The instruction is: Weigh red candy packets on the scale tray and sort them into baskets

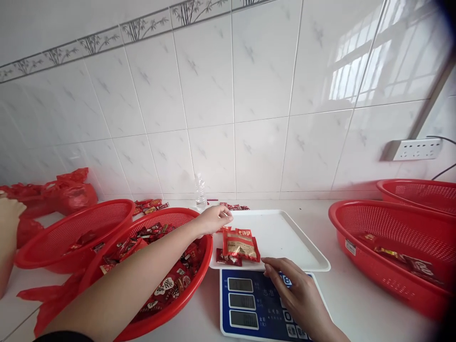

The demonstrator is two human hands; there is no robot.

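My left hand [214, 220] is over the left side of a white tray [285, 232], fingers loosely curled and no packet visible in them. Below it on the tray lie red-and-gold snack packets [240, 244] and a dark red packet [228, 258]. My right hand [297, 289] hovers at the tray's front edge, fingers partly extended and holding nothing, its fingertips close to the packets. It covers part of the blue keypad of a weighing scale [269, 304]. Under my left forearm, a red basket [204, 280] holds many red wrapped candies [167, 289].
Another red basket [117, 209] and red plastic bags [74, 192] stand at the left, beside another person's arm [9, 237]. A clear bottle [200, 192] stands by the tiled wall. At the right are red baskets [342, 223] under a power strip [415, 149].
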